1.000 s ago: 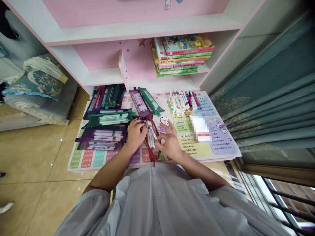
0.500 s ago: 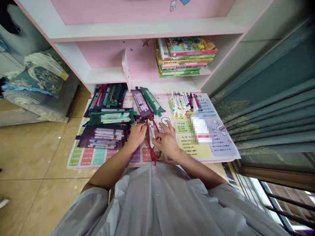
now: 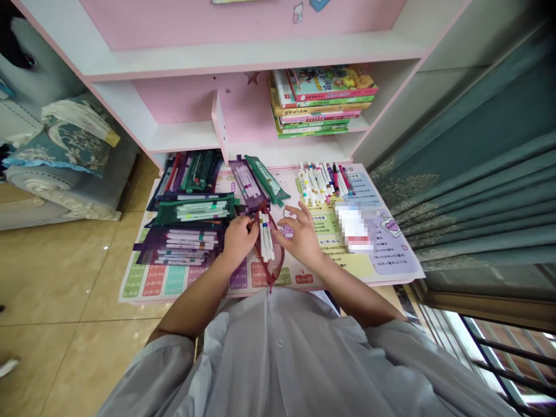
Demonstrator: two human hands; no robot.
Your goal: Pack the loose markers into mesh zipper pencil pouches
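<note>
A red mesh pencil pouch (image 3: pixel 273 273) lies in front of me on the desk, with several white marker pens (image 3: pixel 266 243) in its opening. My left hand (image 3: pixel 240 238) is closed at the pouch's left edge, thumb and fingers gripping the mesh. On the other side my right hand (image 3: pixel 300 236) is open, fingers spread, its thumb close to the pouch's right edge. Just beyond lie a purple mesh pouch (image 3: pixel 247 180) and a green mesh pouch (image 3: pixel 266 178), both filled with pens.
Filled green (image 3: pixel 195 210) and purple pouches (image 3: pixel 150 246) are stacked at the left. Loose markers (image 3: pixel 319 182) lie at the back right, near a blurred white object (image 3: pixel 354 227). Books (image 3: pixel 324 104) are piled on the shelf (image 3: pixel 252 152). A curtain (image 3: pixel 469 174) hangs at the right.
My right hand has let go of a white marker and moved slightly right, its fingers opening. The markers now lie together inside the red pouch. My left hand stays at its edge.
</note>
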